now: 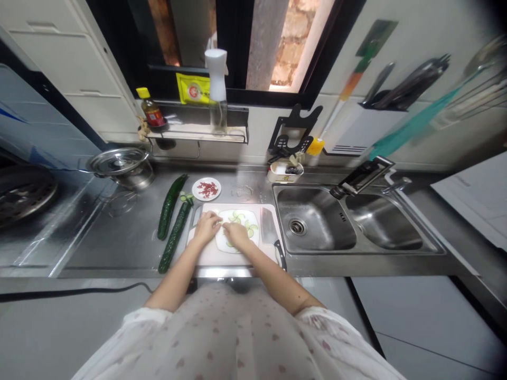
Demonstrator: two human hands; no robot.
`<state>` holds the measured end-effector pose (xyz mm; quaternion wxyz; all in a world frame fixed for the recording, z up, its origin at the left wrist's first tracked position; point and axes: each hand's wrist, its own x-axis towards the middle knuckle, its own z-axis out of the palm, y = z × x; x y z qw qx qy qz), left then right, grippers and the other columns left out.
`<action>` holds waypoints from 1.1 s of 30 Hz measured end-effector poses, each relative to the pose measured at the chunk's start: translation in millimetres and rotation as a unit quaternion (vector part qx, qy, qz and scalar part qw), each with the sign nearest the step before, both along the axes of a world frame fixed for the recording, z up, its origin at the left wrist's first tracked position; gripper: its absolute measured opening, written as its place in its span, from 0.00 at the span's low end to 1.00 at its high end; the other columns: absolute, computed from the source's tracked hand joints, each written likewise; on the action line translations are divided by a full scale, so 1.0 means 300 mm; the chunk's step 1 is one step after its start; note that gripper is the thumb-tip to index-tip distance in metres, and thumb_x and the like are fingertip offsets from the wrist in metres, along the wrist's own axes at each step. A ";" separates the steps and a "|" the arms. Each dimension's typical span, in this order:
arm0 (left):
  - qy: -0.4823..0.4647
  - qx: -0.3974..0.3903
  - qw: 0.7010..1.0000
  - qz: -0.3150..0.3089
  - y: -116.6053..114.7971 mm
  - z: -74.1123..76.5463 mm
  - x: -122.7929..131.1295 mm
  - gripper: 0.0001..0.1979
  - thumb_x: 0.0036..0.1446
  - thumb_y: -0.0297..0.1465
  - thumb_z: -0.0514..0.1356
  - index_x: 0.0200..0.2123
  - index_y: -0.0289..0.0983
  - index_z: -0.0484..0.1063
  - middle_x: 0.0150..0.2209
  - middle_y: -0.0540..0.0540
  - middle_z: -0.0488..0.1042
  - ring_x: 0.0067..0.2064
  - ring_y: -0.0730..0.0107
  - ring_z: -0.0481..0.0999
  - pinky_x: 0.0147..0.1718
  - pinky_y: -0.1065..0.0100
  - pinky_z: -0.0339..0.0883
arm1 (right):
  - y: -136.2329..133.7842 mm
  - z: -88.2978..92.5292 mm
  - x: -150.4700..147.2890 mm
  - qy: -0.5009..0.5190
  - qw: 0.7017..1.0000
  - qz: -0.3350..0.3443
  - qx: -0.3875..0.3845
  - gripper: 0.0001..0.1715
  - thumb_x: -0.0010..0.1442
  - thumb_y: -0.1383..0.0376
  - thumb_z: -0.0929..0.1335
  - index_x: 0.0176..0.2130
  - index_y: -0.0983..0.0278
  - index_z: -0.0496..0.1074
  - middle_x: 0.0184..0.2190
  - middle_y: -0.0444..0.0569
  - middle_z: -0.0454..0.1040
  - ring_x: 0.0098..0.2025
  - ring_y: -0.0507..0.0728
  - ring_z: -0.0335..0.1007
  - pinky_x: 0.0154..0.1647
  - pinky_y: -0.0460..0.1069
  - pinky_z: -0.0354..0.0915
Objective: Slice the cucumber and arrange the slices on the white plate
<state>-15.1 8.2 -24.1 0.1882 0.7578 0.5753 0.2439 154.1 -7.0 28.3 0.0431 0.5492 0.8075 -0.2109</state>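
On a pale cutting board [206, 256] lies a white plate [226, 247], with thin cucumber slices [250, 228] laid out in small curved groups. My left hand [206, 228] is over the plate's left edge, fingers closed in a pinch. My right hand [236, 235] reaches over the plate from the front, its fingertips also pinched and close to the left ones. Whatever is between the fingertips is too small to make out. A cleaver [269, 227] with a black handle rests on the board's right side.
Left of the board lie a whole cucumber [171, 207] and a cut one [176, 235]. Behind are cucumber pieces [186, 197] and a small dish [206, 189] of chopped red bits. A double sink [317, 219] is at right, a lidded pot [122, 168] at back left.
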 end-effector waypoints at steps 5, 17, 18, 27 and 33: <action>0.001 0.002 1.000 -0.009 0.002 -0.005 -0.001 0.11 0.57 0.33 0.59 0.41 0.41 0.80 0.43 0.42 0.71 0.49 0.57 0.65 0.53 0.56 0.60 | -0.006 -0.004 -0.003 0.003 1.000 -0.001 -0.001 0.18 0.67 0.65 0.59 0.52 0.62 0.70 0.44 0.54 0.77 0.45 0.58 0.72 0.40 0.47 0.61; 0.012 0.001 1.000 -0.021 0.006 -0.007 -0.003 0.11 0.58 0.34 0.58 0.40 0.42 0.81 0.43 0.42 0.71 0.49 0.57 0.65 0.52 0.56 0.60 | -0.015 -0.009 -0.008 0.010 1.000 -0.013 0.003 0.19 0.67 0.65 0.58 0.54 0.62 0.69 0.44 0.55 0.77 0.45 0.59 0.73 0.40 0.48 0.61; 0.014 0.001 1.000 -0.020 0.006 -0.007 -0.002 0.11 0.59 0.34 0.58 0.40 0.42 0.81 0.43 0.42 0.71 0.49 0.57 0.65 0.52 0.56 0.60 | -0.015 -0.011 -0.009 0.012 1.000 -0.014 0.003 0.19 0.67 0.66 0.58 0.54 0.62 0.69 0.44 0.55 0.77 0.45 0.59 0.73 0.39 0.48 0.61; -0.004 -0.008 1.000 0.000 0.002 0.004 0.007 0.15 0.57 0.32 0.59 0.47 0.41 0.77 0.42 0.43 0.71 0.49 0.57 0.67 0.53 0.57 0.60 | -0.022 -0.011 -0.009 0.010 1.000 -0.015 0.004 0.20 0.67 0.65 0.57 0.54 0.62 0.69 0.45 0.55 0.77 0.46 0.58 0.72 0.41 0.48 0.61; 0.005 -0.016 1.000 0.009 -0.002 0.001 0.013 0.13 0.58 0.33 0.58 0.44 0.41 0.78 0.43 0.43 0.71 0.49 0.58 0.67 0.53 0.58 0.61 | -0.025 -0.011 -0.011 0.009 1.000 -0.012 0.006 0.21 0.68 0.65 0.57 0.56 0.61 0.67 0.46 0.55 0.76 0.47 0.59 0.72 0.42 0.48 0.62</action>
